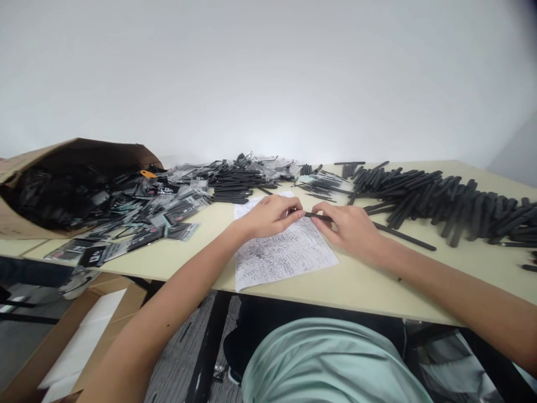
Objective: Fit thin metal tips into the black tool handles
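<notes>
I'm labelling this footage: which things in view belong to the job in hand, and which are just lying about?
Job, it seems:
black stick, in left hand and right hand
paper below, scribbled
sticks heaped at right

Lying about, probably:
packets, untouched
orange item
floor box

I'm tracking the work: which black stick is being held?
The black stick gripped between the left hand and right hand; the other sticks lie unheld.

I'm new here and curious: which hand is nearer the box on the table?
Left. The left hand is over the paper, right of the box; the right hand is farther right, past the left.
</notes>
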A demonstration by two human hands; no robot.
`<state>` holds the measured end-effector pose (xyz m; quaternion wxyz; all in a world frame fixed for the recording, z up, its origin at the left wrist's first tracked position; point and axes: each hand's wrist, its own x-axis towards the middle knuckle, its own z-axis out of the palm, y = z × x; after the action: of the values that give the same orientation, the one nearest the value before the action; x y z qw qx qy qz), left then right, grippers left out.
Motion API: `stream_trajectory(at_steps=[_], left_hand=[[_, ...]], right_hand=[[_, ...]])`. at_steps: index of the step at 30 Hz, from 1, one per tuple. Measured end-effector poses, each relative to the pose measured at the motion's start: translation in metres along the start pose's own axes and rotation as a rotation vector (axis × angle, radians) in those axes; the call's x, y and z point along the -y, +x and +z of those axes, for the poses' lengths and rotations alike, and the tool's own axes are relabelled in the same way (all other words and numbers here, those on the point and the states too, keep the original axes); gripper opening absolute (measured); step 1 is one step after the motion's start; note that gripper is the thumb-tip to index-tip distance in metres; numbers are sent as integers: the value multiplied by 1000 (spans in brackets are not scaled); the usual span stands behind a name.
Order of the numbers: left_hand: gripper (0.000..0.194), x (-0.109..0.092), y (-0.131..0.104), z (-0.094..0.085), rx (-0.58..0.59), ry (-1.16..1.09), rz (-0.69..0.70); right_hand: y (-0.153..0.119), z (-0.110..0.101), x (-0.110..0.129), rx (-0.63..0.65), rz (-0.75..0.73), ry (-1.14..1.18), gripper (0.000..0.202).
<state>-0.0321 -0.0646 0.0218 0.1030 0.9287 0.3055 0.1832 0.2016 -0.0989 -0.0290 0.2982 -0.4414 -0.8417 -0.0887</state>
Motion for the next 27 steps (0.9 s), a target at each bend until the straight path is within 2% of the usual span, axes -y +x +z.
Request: stream_trajectory(at_steps=[4, 14, 19, 23, 27], left_hand=[[40, 0, 1, 4, 54, 26, -2], [40, 2, 2, 7, 137, 76, 17], [40, 2, 3, 7, 134, 107, 18], [42, 11, 2, 3, 27, 136, -101], [36, 31, -2, -5, -85, 232, -387]], right_hand=[[0, 1, -5, 62, -57, 10, 34], [0, 0, -4, 121, -111, -54, 30], [1, 1, -3, 170, -48, -50, 30], [5, 1, -6, 170, 88, -77, 30], [10, -4, -18, 143, 208, -134, 30]])
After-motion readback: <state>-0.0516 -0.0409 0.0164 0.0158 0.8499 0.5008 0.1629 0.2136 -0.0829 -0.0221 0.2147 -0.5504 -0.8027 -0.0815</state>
